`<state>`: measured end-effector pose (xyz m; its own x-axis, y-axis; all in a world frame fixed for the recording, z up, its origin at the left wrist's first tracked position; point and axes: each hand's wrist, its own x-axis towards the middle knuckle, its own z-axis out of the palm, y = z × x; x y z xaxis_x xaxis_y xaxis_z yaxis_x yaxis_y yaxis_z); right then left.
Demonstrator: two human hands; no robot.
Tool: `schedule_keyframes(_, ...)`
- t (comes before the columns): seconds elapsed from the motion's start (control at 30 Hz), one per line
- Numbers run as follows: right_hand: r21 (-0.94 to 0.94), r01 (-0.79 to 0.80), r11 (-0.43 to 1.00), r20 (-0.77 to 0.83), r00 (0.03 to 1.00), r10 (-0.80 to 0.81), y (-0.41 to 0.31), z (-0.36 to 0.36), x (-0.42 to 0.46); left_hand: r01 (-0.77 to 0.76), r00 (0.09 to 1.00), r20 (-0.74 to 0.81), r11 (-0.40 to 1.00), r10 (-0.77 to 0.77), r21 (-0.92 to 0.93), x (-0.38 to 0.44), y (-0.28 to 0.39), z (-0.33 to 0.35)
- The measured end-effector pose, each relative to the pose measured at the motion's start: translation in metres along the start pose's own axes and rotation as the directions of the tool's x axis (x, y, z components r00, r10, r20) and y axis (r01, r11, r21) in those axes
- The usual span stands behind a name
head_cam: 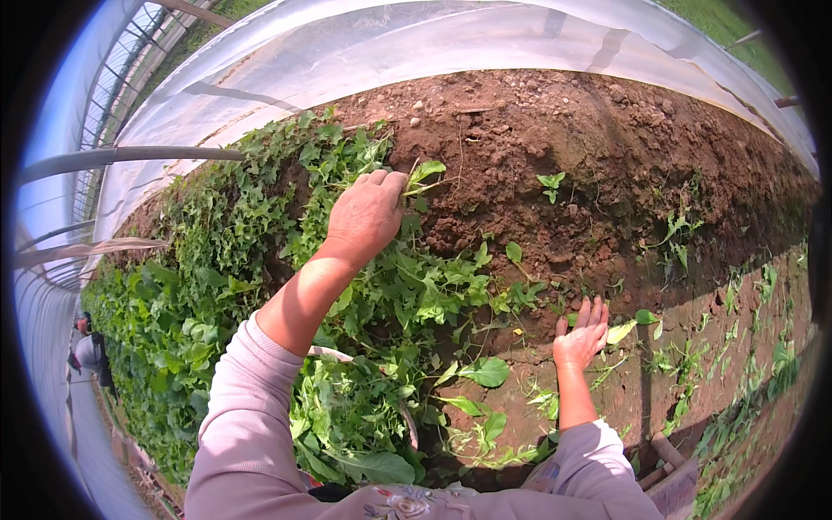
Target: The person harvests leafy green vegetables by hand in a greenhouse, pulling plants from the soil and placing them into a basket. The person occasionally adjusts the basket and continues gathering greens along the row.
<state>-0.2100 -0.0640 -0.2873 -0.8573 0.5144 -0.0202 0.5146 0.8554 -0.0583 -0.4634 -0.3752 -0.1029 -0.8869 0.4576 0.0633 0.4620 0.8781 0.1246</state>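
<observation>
My left hand [374, 208] is closed around stems of a leafy green plant [424, 173], at the edge of the dense growth where bare soil begins. Leaves and pale stems stick out past its fingers. To the right and nearer to me, my right hand [580, 335] lies palm down over the soil with its fingers extended and somewhat apart; it appears to hold nothing. A yellow-green leaf [621, 332] lies just right of it. Loose leafy plants [484, 372] lie on the ground between my arms. Below my left forearm, greens fill a basket with a pale rim [412, 429].
Clear plastic sheeting [403, 42] borders the brown soil bed [494, 156]. Greenhouse poles [143, 154] reach in from the left above dense greens [162, 331]. A person [91, 351] is at the far left. Wooden pieces [667, 450] lie at lower right.
</observation>
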Motion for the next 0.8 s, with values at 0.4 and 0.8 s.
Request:
schedule_keyframes(0.4,0.064,0.017,0.998,0.024,1.0,-0.019,-0.008,-0.007,0.002,0.493,0.86,0.186,0.868,-0.476,-0.061,0.114,-0.056,0.013)
schedule_keyframes(0.8,0.036,0.011,0.999,0.028,1.0,-0.012,-0.009,-0.005,0.001,0.187,0.896,0.424,0.978,-0.13,-0.095,-0.041,-0.088,-0.035)
